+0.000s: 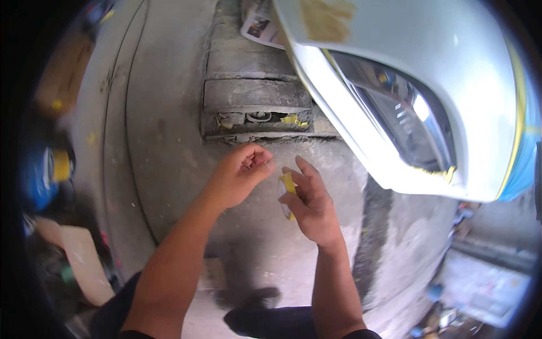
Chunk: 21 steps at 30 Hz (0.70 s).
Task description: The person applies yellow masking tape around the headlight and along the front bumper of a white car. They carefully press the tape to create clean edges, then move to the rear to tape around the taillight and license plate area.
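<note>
My right hand (311, 203) grips a roll of yellow masking tape (289, 185) between thumb and fingers. To its left, a short gap away, is my left hand (243, 173), fingers curled in and thumb tip near the index finger; I see nothing between them. Both hands hover over the concrete floor, in front of a silver-white car body panel (478, 110). Set in that panel is a headlight (406, 114), with torn yellow tape (449, 173) at its lower corner. A tan patch (328, 19) marks the panel above the headlight.
A broken, slatted drain cover (258, 95) with yellow tape scraps lies ahead. Blue masking film (518, 169) covers the panel's right side. Printed paper (264, 27) hangs by its left edge. Dark cables (127, 110) run along the left floor, near a blue container (42, 178) and cardboard (82, 258).
</note>
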Motion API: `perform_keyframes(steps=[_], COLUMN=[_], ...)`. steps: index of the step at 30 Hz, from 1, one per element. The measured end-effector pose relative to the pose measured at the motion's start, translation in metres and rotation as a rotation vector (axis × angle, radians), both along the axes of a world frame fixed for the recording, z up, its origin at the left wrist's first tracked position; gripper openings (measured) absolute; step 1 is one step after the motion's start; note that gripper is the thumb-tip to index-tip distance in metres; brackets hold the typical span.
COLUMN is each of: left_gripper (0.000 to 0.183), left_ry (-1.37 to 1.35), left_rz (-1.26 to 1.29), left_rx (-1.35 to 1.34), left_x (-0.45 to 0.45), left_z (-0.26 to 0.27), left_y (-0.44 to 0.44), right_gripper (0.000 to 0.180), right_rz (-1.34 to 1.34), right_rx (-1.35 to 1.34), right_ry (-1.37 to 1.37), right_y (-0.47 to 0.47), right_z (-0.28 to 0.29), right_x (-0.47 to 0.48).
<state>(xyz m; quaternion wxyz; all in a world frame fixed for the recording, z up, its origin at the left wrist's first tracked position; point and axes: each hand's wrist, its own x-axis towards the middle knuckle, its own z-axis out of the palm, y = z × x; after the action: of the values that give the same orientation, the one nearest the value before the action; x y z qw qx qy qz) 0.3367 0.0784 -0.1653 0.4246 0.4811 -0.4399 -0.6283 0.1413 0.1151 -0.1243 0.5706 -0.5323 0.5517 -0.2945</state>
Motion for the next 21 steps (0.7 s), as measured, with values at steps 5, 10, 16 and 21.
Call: perform_keyframes(steps=[5,10,16,21], left_gripper=[0.033,0.034,0.022,0.014], left_ry=[0.196,0.282,0.265,0.31], left_rz=[-0.032,-0.094,-0.158,-0.234], left_rx=[0.198,0.124,0.085,0.164], left_x=[0.026,0.039,0.033,0.007], left_z=[0.008,0.022,0.023,0.02], left_y=[0.022,0.029,0.023,0.02], right_gripper=[0.075,0.072,0.074,0.069], right_rz=[0.284,0.446,0.504,0.507], right_rx=[-0.169,-0.313,-0.405,-0.328], right_ry=[0.156,0.433,0.432,0.432], right_y=[-0.029,-0.031,-0.033,-0.027], right_z=[0.039,0.062,0.068,0.077], right_x=[0.038,0.062,0.047,0.015])
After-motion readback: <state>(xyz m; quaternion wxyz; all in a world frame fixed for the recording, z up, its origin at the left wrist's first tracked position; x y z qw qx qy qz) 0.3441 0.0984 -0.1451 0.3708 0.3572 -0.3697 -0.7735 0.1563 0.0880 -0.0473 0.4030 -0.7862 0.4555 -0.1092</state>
